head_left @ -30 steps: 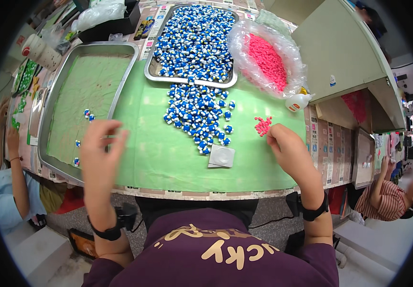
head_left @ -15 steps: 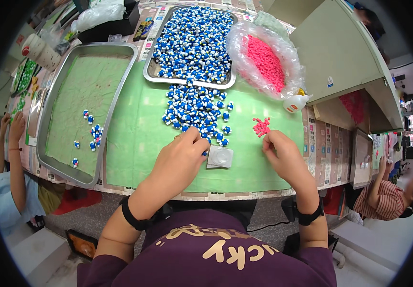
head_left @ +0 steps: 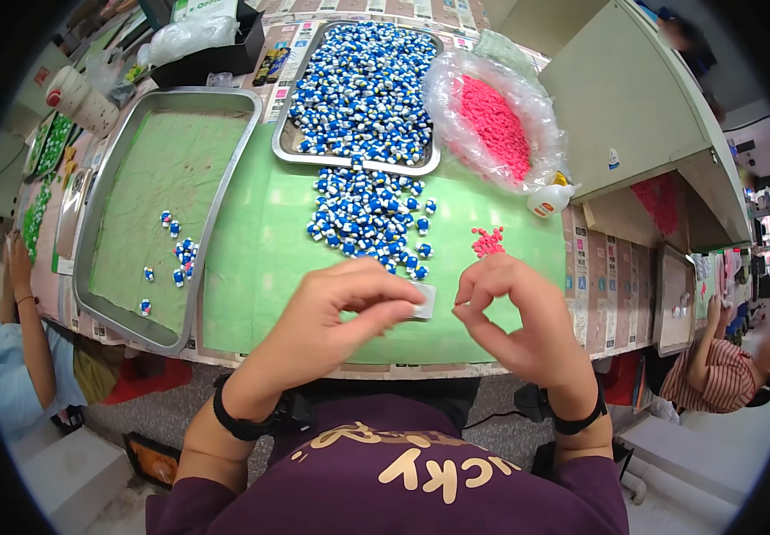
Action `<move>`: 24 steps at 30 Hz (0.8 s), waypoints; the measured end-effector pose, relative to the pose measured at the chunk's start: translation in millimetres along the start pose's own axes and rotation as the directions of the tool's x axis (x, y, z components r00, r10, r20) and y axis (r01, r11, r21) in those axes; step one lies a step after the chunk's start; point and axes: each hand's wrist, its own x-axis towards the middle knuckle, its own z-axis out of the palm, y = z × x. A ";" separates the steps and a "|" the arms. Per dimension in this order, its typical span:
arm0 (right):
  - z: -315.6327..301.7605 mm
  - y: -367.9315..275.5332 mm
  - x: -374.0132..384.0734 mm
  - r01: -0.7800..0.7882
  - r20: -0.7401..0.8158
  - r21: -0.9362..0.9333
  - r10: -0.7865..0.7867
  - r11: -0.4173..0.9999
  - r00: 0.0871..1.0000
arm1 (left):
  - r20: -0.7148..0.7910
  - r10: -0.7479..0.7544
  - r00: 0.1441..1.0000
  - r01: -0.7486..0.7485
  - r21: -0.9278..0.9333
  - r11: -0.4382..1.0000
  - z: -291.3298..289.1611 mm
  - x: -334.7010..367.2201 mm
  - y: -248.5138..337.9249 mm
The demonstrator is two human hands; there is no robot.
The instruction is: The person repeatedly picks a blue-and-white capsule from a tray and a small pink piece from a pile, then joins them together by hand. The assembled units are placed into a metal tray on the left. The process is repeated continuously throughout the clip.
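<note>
My left hand [head_left: 318,316] is over the near middle of the green mat [head_left: 255,294], thumb and forefinger curled toward each other; what they hold, if anything, is hidden. Its fingertips partly cover a small white square block [head_left: 427,301]. Facing it, my right hand [head_left: 527,316] makes a pinch, and nothing can be made out at its fingertips. Just beyond the right hand lies a small heap of pink pieces [head_left: 487,241]. A pile of small blue-and-white figures [head_left: 367,214] spreads on the mat beyond my left hand.
A metal tray [head_left: 349,163] full of such figures stands at the back. The left tray [head_left: 126,325] holds several figures. Back right are a plastic bag [head_left: 541,134] of pink pieces, a white bottle [head_left: 550,198] and a grey cabinet [head_left: 639,116]. Other people sit at both sides.
My left hand has come nearer and turned, away from the figure pile to the white block. My right hand has drawn back from the pink heap, toward the left hand.
</note>
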 end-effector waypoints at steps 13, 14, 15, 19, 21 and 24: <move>17.4 -15.9 13.4 0.107 -0.047 0.078 -0.103 0.991 0.994 | 0.115 -0.070 0.991 0.116 -0.458 0.881 2.1 -4.8 -0.7; 17.3 -16.1 13.4 0.090 -0.053 0.104 -0.085 0.990 0.995 | 0.103 -0.059 0.993 0.100 -0.459 0.883 2.5 -5.2 -0.7; 17.2 -15.8 12.8 0.073 -0.059 0.131 -0.066 0.989 0.996 | 0.089 -0.054 0.995 0.088 -0.442 0.893 3.1 -5.4 0.0; 20.2 -11.1 9.2 0.007 -0.085 0.228 0.012 0.974 0.996 | 0.013 -0.004 1.000 0.008 -0.345 0.939 7.1 -5.6 -0.8; 20.6 -11.6 8.2 -0.032 -0.099 0.264 0.060 0.964 0.993 | -0.014 0.042 0.999 -0.045 -0.255 0.966 8.7 -4.2 -2.1; 23.3 -10.9 8.5 -0.056 -0.130 0.307 0.101 0.950 0.986 | -0.054 0.132 0.990 -0.136 -0.081 0.987 9.9 -2.4 -3.8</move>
